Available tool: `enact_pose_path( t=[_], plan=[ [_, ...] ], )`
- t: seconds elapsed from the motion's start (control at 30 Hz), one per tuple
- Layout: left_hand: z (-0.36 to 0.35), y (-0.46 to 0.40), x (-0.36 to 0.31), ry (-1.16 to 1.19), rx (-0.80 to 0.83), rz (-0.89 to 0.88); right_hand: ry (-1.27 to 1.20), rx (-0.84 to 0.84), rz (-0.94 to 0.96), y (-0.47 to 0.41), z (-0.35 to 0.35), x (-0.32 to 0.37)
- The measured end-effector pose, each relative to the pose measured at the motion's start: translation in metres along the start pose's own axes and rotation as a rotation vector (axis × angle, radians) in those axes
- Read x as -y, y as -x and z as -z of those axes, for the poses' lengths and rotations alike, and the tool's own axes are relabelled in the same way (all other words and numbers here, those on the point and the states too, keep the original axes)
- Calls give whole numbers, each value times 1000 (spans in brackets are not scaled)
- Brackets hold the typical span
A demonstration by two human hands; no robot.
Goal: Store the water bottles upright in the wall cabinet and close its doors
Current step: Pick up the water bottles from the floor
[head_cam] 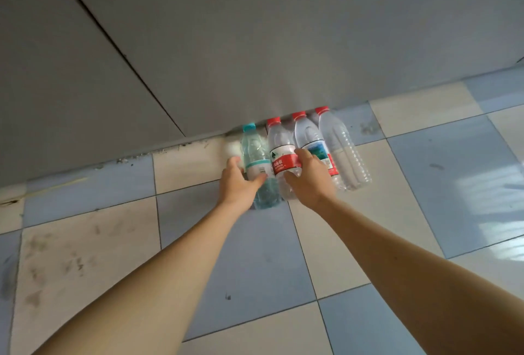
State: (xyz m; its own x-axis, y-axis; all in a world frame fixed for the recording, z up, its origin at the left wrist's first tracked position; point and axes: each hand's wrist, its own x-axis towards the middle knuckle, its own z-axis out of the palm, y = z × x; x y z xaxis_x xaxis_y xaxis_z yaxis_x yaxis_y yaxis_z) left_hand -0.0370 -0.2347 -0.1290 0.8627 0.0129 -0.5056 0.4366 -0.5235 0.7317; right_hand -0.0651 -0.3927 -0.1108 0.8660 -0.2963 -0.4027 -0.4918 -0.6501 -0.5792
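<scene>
standing on the checkered floor (pixel 85 255) against a grey wall (pixel 255 28), four water bottles form a row. largest, the clear label-free bottle (pixel 347 156) and its labelled neighbour (pixel 310 139) look light, thin-walled and easily dented. the right hand (pixel 307 181) curls round the red-labelled bottle (pixel 283 161); the left hand (pixel 241 184) wraps the smaller teal-capped bottle (pixel 256 161). mid-body grips suit them; smooth plastic may slip. no cabinet shows.

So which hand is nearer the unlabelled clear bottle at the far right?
Right. The right hand grips the red-label bottle, two places left of the clear bottle; the left hand holds the teal-cap bottle at the row's far end.
</scene>
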Motion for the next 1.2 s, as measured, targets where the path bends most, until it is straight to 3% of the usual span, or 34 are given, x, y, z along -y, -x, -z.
enact_pose_path(
  t=[0.23, 0.6, 0.83, 1.1, 1.2],
  plan=[
    [-3, -3, 17, 85, 78, -17, 13, -38, -44, 9, -20, -6],
    [63, 46, 67, -34, 377, 144, -145, 493, -341, 48, -33, -5],
    [70, 21, 57, -115, 208, 38, -315, 266, -276, 28, -56, 5],
    [54, 5, 52, -196, 251, -74, -479, 202, -319, 19, -64, 12],
    [60, 7, 46, -142, 206, -150, -520, 163, -211, 21, -49, 12]
  ],
)
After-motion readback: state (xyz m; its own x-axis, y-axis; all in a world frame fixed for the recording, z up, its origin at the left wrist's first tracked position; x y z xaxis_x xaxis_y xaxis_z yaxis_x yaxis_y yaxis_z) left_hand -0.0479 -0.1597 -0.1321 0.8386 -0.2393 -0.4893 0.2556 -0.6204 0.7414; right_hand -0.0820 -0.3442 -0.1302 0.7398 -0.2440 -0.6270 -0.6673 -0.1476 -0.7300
